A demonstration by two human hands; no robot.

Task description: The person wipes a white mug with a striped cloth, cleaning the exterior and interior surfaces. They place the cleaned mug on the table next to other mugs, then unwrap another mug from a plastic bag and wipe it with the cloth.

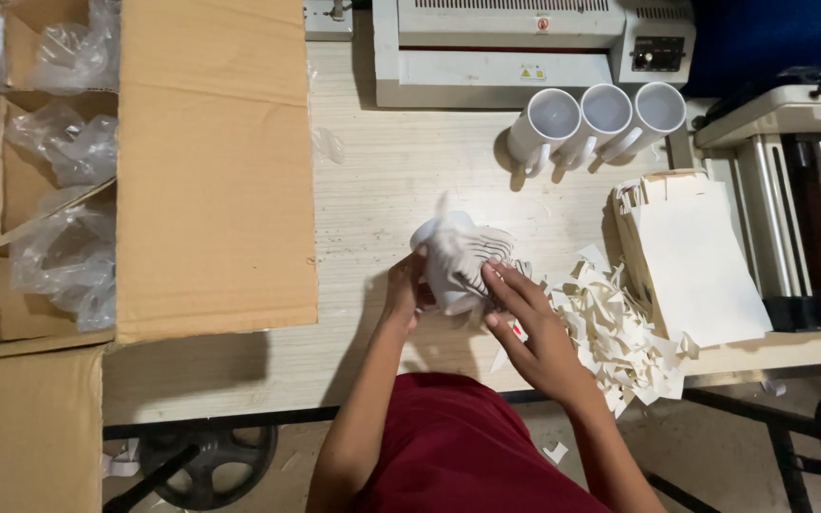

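Both my hands hold a white mug [456, 258] with a dark printed line pattern, just above the wooden table [382, 180]. My left hand [405, 288] grips its left side from below. Fingers of my right hand [522, 318] press on a strip of paper wrapped around the mug's right side. A heap of cut cream paper strips [620, 328] lies directly right of my right hand.
Three plain white mugs [601, 123] lie on their sides at the back, before a white laminating machine [501, 47]. A stack of flat cream boxes [686, 256] stands at right. An open cardboard carton [211, 171] with plastic-wrapped items fills the left.
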